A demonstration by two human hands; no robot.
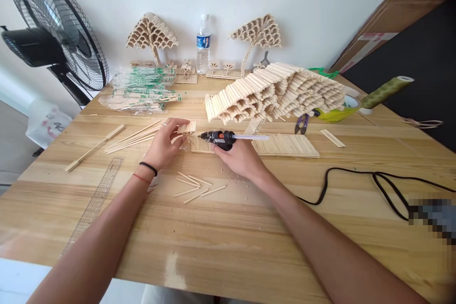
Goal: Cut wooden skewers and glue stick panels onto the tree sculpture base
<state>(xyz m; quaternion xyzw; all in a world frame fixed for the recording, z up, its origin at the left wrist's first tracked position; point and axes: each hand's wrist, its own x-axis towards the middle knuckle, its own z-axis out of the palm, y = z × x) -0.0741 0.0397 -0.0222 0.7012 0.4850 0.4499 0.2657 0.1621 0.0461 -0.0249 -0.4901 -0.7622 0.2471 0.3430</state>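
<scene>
My right hand (242, 157) is wrapped round a black glue gun (218, 138), a pale glue stick jutting from its back. The gun's nozzle points left, close to a small piece made of wooden sticks (187, 128). My left hand (164, 143) pinches that piece between thumb and fingers. Behind the gun lies a long base of sticks laid side by side (288, 145), with a large slanted stick canopy (278, 91) standing over it on a stem. Several short cut sticks (192, 185) are scattered in front of my hands.
A clear ruler (96, 199), long sticks (137, 137) and bagged chopsticks (142, 90) lie left. Two stick-built trees (152, 35) and a water bottle (203, 45) stand at the back. Pliers (301, 124) and a black cord (326, 185) lie right. A fan (57, 28) stands far left.
</scene>
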